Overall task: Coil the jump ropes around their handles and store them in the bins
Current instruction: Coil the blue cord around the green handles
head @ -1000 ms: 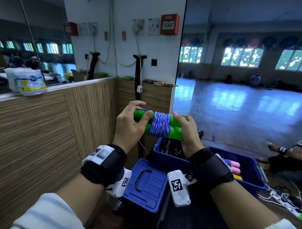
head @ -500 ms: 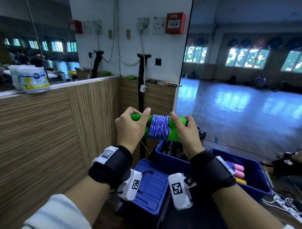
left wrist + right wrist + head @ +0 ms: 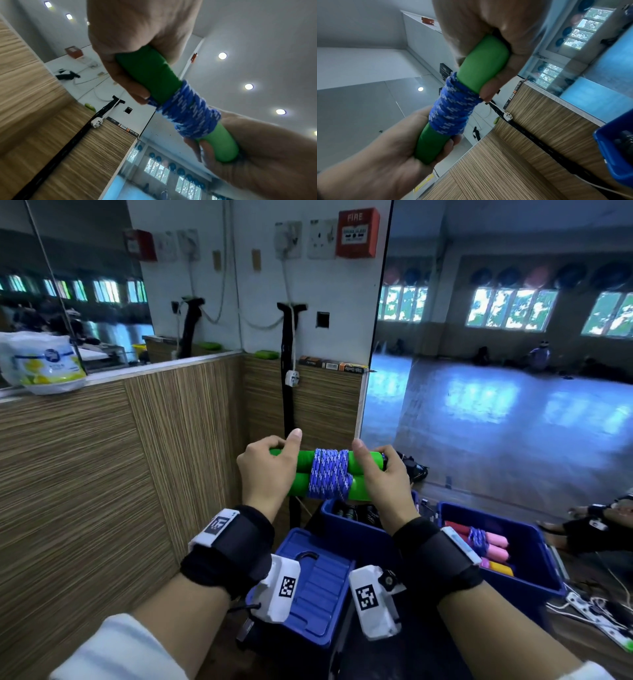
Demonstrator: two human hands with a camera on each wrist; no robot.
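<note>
Green foam handles (image 3: 356,479), 2 pcs, laid side by side, long axis horizontal, left-right across the head view. Bound at the middle by blue rope (image 3: 329,474), wound tight; no loose tail seen.

Left hand (image 3: 265,474): curled round the handles' left end, thumb raised beside the coil. Right hand (image 3: 383,482): curled round the right end, thumb likewise up against the coil. Bundle held by both, in the air at chest height approx., in front of a wood-panelled wall (image 3: 102,474).

Bins: blue, below and nearer the body than the bundle. Right bin (image 3: 534,570) holds a pink-handled rope (image 3: 486,541), already coiled, plus a yellow item. Middle bin (image 3: 346,525) holds dark items, not identifiable. Blue lid (image 3: 322,587) w/ handle lies lower left.

Key relation: bundle directly above the middle bin's far edge; right bin is down and to the right, so the right hand is nearer to it. Judged: coil done; next is a lowering into a bin, prob. one-handed, axis kept roughly level.

Vs. 1.0 s ago: bundle was tilted, right end lower; now levelled. Left thumb was pressed over the handle, now lifted. Hands sit lower in the view than before; camera appears to have pitched up.
</note>
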